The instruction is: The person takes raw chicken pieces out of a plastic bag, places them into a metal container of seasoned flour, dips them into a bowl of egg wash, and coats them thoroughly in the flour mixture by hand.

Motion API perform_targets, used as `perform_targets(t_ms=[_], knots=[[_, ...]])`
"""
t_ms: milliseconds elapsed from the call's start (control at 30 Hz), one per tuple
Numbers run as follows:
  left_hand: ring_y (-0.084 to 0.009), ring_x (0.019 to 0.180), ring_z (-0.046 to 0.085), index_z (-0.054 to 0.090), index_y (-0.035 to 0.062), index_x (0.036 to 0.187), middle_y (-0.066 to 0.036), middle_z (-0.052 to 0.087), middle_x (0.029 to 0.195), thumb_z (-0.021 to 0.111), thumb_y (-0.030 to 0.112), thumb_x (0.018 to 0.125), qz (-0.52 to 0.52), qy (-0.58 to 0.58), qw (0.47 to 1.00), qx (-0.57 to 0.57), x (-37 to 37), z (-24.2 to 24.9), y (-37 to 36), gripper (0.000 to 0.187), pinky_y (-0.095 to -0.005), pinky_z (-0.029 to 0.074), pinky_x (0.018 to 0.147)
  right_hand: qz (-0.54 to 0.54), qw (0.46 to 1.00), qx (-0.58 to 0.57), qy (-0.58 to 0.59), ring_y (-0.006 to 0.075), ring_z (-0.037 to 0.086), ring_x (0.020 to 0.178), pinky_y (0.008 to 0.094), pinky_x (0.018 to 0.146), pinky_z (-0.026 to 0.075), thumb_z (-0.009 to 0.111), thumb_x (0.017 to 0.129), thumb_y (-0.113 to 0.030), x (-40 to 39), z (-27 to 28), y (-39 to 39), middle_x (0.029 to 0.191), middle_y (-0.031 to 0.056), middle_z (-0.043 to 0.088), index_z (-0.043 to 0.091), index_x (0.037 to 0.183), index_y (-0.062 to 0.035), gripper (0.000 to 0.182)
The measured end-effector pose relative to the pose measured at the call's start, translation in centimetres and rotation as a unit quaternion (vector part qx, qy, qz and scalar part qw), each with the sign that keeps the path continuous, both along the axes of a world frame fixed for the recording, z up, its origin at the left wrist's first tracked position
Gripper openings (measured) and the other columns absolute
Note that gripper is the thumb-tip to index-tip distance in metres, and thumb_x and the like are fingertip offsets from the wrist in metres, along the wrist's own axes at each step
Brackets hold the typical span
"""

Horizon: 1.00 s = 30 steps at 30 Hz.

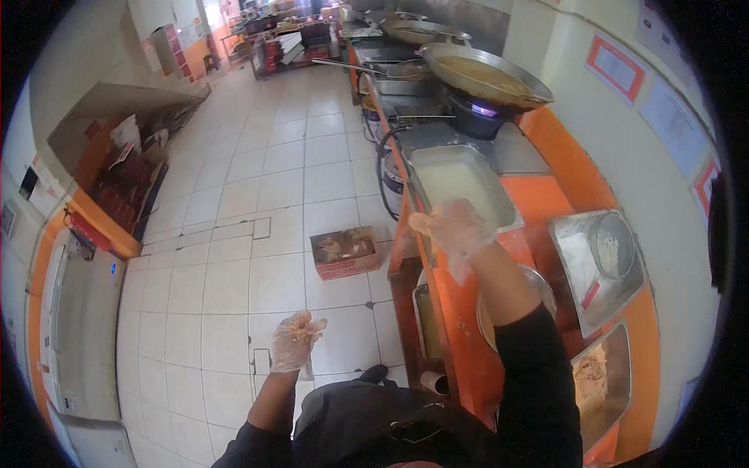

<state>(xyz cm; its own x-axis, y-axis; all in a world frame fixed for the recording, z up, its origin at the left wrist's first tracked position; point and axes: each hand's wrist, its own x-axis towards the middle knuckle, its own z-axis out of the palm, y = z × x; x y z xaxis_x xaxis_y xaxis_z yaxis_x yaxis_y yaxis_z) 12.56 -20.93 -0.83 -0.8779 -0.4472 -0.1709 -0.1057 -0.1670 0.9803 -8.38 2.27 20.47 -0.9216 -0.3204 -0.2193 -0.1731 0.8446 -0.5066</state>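
Observation:
My left hand (296, 341), in a clear plastic glove with orange-brown bits stuck to it, is raised over the tiled floor. Its fingers are loosely bent and apart, with no object visible in them. My right hand (459, 230), gloved the same way, hovers at the near edge of a metal tray of whitish liquid (460, 178). Its thumb stands out to the left and I see nothing held. Under my right forearm a round pan (544, 290) is partly hidden. A tray with a coated, floury mass (593, 378) lies near my right elbow.
A wide wok of oil (488, 74) sits on a lit burner (480, 113) along the orange counter (527, 203). A metal tray (573, 242) holds a round sieve (612, 246). On the floor stands a cardboard box (346, 253). A long handle (343, 65) juts over the aisle.

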Motion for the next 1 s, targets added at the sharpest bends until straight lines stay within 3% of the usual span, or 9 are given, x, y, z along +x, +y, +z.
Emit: perform_targets(t_ms=[200,267,333,367,433,533,567,733,1000], knots=[[-0.0109,0.056,0.052,0.053,0.0025,0.079,0.000,0.053,0.062,0.055,0.014,0.081,-0.113,0.024,0.986,-0.116,-6.3,1.7,5.7,0.012,-0.0246,0.044,0.052,-0.035,0.981,0.042,0.185,0.0268,0.055,0.061,0.0339,0.057,0.045,0.052,0.072,-0.021,2.2,-3.0,17.4,0.060,0.0133,0.054,0.056,0.066,-0.0059,0.018],[-0.0107,0.066,0.057,0.058,0.0013,0.087,-0.004,0.058,0.078,0.059,0.015,0.080,-0.213,0.044,0.965,-0.146,-9.7,2.5,9.2,0.015,-0.0227,0.048,0.054,-0.037,0.905,0.280,0.320,0.0288,0.056,0.064,0.0346,0.058,0.046,0.052,0.072,-0.019,4.5,-3.6,26.2,0.059,0.0107,0.054,0.057,0.065,-0.0099,0.013],[-0.0139,0.063,0.056,0.059,0.0032,0.083,-0.004,0.058,0.076,0.061,0.015,0.077,-0.292,0.080,0.931,0.205,-12.5,5.1,15.1,0.013,-0.0247,0.046,0.053,-0.169,0.884,0.344,0.269,0.0284,0.058,0.067,0.0354,0.059,0.046,0.052,0.072,-0.019,10.1,-1.5,32.0,0.065,0.0104,0.058,0.060,0.067,-0.0115,0.012],[-0.0157,0.064,0.056,0.059,0.0046,0.082,-0.005,0.059,0.076,0.061,0.015,0.076,-0.338,0.155,0.928,-0.033,-13.1,7.6,18.4,0.012,-0.0256,0.046,0.054,-0.278,0.882,0.303,0.229,0.0276,0.059,0.070,0.0351,0.061,0.047,0.051,0.073,-0.020,13.0,-0.9,34.7,0.071,0.0101,0.060,0.062,0.070,-0.0117,0.014],[-0.0192,0.067,0.056,0.060,0.0074,0.080,-0.006,0.059,0.077,0.060,0.014,0.073,-0.325,0.326,0.750,-0.476,-12.9,12.7,24.9,0.010,-0.0274,0.045,0.057,-0.470,0.844,0.198,0.166,0.0260,0.060,0.077,0.0346,0.065,0.047,0.050,0.075,-0.021,18.2,-0.5,39.1,0.082,0.0096,0.063,0.064,0.075,-0.0119,0.017],[-0.0267,0.078,0.055,0.057,0.0114,0.076,-0.012,0.055,0.078,0.052,0.013,0.072,-0.336,0.591,0.584,-0.443,-11.8,15.4,35.0,0.006,-0.0348,0.044,0.070,-0.278,0.827,0.489,0.008,0.0232,0.059,0.086,0.0319,0.073,0.047,0.048,0.078,-0.024,24.5,-9.4,51.0,0.095,0.0098,0.062,0.065,0.082,-0.0076,0.024],[-0.0283,0.075,0.056,0.058,0.0102,0.078,-0.012,0.057,0.076,0.052,0.014,0.072,-0.431,0.574,0.552,-0.424,-10.9,17.2,39.2,0.010,-0.0366,0.045,0.068,-0.334,0.847,0.413,-0.010,0.0231,0.059,0.088,0.0318,0.074,0.046,0.048,0.078,-0.025,26.0,-10.0,51.4,0.096,0.0099,0.061,0.064,0.085,-0.0077,0.024],[-0.0274,0.084,0.058,0.063,0.0049,0.081,-0.014,0.060,0.091,0.048,0.019,0.074,-0.588,0.332,0.467,-0.571,-7.6,8.9,61.0,0.021,-0.0361,0.047,0.069,-0.526,0.844,0.097,0.041,0.0223,0.055,0.093,0.0314,0.080,0.043,0.049,0.078,-0.033,27.1,-12.3,50.1,0.104,0.0104,0.057,0.057,0.099,-0.0080,0.033],[-0.0296,0.087,0.058,0.052,0.0142,0.114,-0.017,0.059,0.094,0.051,0.029,0.079,-0.613,0.205,0.561,-0.517,-7.0,-7.1,72.0,0.037,-0.0368,0.046,0.075,-0.567,0.822,0.054,-0.022,0.0241,0.050,0.104,0.0317,0.086,0.040,0.055,0.073,-0.040,25.6,-23.1,56.0,0.114,0.0125,0.053,0.054,0.110,-0.0107,0.048]])
